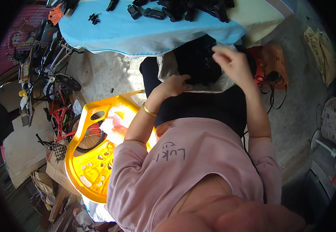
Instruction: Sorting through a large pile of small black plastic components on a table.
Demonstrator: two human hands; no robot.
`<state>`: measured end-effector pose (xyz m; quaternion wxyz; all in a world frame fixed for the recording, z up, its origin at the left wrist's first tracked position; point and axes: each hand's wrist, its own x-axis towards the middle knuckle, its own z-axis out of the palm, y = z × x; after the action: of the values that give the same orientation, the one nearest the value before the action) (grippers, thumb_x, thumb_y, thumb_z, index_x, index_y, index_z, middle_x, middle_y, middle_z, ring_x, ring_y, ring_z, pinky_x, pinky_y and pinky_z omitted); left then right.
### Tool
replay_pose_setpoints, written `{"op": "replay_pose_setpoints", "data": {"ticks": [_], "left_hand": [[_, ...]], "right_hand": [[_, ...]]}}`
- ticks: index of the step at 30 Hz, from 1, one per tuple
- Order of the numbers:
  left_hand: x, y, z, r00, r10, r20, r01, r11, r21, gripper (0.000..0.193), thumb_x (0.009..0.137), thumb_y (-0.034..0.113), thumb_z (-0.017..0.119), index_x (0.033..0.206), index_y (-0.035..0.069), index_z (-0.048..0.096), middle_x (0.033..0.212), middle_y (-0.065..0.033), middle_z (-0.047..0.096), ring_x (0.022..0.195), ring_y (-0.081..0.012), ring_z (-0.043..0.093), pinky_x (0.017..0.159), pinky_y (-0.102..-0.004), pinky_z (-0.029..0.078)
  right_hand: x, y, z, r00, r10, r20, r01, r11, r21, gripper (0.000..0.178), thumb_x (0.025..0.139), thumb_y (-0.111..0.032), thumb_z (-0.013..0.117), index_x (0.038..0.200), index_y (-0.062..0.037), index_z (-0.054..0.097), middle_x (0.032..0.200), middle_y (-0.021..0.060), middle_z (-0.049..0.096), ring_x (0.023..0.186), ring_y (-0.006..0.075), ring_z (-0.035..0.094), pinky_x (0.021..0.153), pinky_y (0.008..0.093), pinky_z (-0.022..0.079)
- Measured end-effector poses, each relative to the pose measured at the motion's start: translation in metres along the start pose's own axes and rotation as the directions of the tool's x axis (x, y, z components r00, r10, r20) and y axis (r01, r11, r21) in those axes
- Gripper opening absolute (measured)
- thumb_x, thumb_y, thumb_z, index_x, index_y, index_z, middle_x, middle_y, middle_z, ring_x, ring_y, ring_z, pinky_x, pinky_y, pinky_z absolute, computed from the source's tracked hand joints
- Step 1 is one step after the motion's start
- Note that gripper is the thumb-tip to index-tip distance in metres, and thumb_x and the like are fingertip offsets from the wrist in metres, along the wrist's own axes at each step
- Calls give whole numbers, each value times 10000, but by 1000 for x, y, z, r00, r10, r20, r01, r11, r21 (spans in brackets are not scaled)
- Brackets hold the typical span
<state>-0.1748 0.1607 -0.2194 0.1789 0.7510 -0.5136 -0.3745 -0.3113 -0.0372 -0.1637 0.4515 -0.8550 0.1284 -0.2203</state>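
Observation:
A pale woven sack (pixel 168 66) lies open across my dark-trousered lap, with black parts (pixel 203 67) heaped inside; their exact kind is hard to make out. My left hand (pixel 174 86) rests at the sack's near edge, fingers curled around the rim. Over the right side of the opening, my right hand (pixel 231 63) is raised with its fingers bent together. Whatever those fingers hold, if anything, is hidden. Beyond the sack, several black plastic parts (pixel 154 14) lie on a table with a light blue cloth (pixel 110 36).
A yellow plastic chair (pixel 83 154) stands close at my left. Behind it are a red bicycle (pixel 60 112), cardboard (pixel 24 141) and wood scraps. An orange bag (pixel 275 63) with dark straps sits right of my lap. A beige bag (pixel 319 54) lies at the far right.

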Motion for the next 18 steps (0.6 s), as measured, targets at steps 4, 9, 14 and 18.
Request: {"op": "replay_pose_setpoints", "data": {"ticks": [4, 9, 14, 18], "left_hand": [[-26, 50, -72, 945, 234, -229, -297, 906, -302, 316, 810, 102, 572, 1103, -5, 526, 916, -160, 630, 806, -223, 628, 691, -295, 487], [-18, 64, -159, 336, 340, -878, -518, 846, 130, 346, 816, 168, 586, 1125, 22, 537, 988, -174, 596, 993, -241, 538, 844, -326, 419], [37, 48, -172, 307, 341, -889, 222, 882, 415, 524, 793, 371, 598, 1181, 36, 488, 1174, -242, 479, 1106, -386, 428, 931, -409, 344], [48, 83, -138, 349, 368, -862, -92, 929, 359, 608, 773, 397, 600, 1216, 22, 421, 1229, -307, 384, 1084, -446, 407, 931, -438, 336]], "right_hand": [[51, -30, -46, 942, -50, -332, 94, 988, 119, 226, 871, -126, 541, 1054, 0, 581, 921, 58, 637, 783, 115, 597, 679, 215, 463], [106, -53, -42, 765, -453, -458, 276, 873, -402, 495, 787, -254, 602, 1178, 20, 474, 1206, 226, 440, 1130, 401, 397, 951, 431, 323], [106, -68, -21, 836, -482, -261, 227, 738, -635, 448, 818, -354, 595, 1168, -82, 534, 1182, 137, 521, 1067, 322, 495, 895, 386, 397], [97, -51, -21, 821, -518, -238, 309, 755, -578, 496, 776, -385, 613, 1174, -100, 530, 1201, 156, 498, 1109, 349, 447, 932, 408, 362]]}}
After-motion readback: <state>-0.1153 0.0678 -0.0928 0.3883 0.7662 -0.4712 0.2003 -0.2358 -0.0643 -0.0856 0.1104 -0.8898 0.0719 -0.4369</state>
